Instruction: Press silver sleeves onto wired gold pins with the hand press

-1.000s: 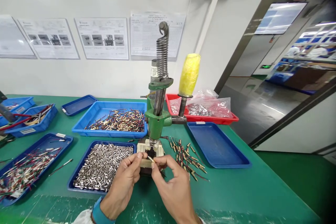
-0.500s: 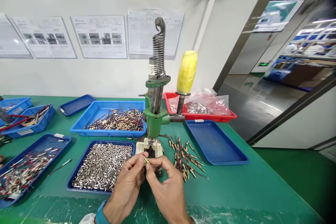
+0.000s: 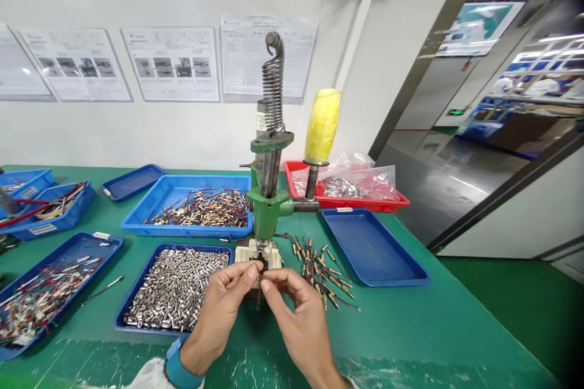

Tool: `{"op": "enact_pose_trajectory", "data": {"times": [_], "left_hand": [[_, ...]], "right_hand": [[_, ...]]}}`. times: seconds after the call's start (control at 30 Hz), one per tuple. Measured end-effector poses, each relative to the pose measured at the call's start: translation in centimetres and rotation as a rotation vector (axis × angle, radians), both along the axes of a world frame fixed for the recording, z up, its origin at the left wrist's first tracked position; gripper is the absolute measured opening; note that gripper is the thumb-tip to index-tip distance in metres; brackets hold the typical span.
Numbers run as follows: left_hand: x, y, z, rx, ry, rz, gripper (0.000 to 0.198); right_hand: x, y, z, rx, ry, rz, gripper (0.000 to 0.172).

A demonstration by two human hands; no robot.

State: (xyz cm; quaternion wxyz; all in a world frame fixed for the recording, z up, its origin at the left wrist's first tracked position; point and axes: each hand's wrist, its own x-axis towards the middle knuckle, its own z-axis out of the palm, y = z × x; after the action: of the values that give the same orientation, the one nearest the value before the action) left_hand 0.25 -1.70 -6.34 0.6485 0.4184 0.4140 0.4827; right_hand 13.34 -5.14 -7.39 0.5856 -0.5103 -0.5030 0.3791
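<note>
In front of the green hand press (image 3: 266, 219), my left hand (image 3: 223, 304) and my right hand (image 3: 298, 316) meet fingertip to fingertip. Between them they pinch a small brass-coloured wired part (image 3: 260, 278), mostly covered by the fingers. Its thin red and dark wires hang down below the fingertips. The part is held right at the front of the pale press base (image 3: 243, 254), close to the black block in its middle; whether it touches the block I cannot tell. A blue band circles my left wrist.
Left of my hands stands a blue tray (image 3: 119, 318) of small metal sleeves. Behind it is a blue bin (image 3: 132, 226) of wired parts. Brass-tipped wired pieces (image 3: 319, 270) lie loose at right, beside a dark blue tray (image 3: 374, 249). The yellow press handle (image 3: 322, 127) rises behind.
Both hands have shifted slightly forward, closer to the press base. The brass part has turned, and its wires now show hanging below the fingers. The view has moved slightly.
</note>
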Motion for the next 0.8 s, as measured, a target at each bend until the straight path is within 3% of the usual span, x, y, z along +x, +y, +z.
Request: {"op": "enact_pose_trajectory", "data": {"times": [0.2, 0.37, 0.47, 0.6, 0.7, 0.8], "left_hand": [[1.1, 2.6, 1.7, 0.129, 0.064, -0.023, 0.044], [1.7, 4.5, 1.5, 0.188, 0.114, -0.029, 0.047], [1.7, 4.5, 0.9, 0.267, 0.154, -0.013, 0.042], [1.5, 3.8, 0.0, 0.381, 0.265, 0.048, 0.034], [1.4, 3.7, -0.5, 0.409, 0.335, 0.105, 0.031], [1.4, 3.8, -0.6, 0.416, 0.323, 0.089, 0.029]], "right_hand": [[3.0, 0.1, 0.7, 0.013, -0.079, -0.154, 0.03], [5.4, 0.5, 3.2, 0.106, -0.164, -0.269, 0.028], [6.3, 1.6, 6.2, 0.242, -0.209, -0.381, 0.027], [6.6, 5.5, 12.4, 0.456, -0.334, -0.502, 0.038], [7.0, 9.5, 17.3, 0.602, -0.439, -0.438, 0.054], [7.0, 10.9, 19.9, 0.628, -0.565, -0.354, 0.046]]}}
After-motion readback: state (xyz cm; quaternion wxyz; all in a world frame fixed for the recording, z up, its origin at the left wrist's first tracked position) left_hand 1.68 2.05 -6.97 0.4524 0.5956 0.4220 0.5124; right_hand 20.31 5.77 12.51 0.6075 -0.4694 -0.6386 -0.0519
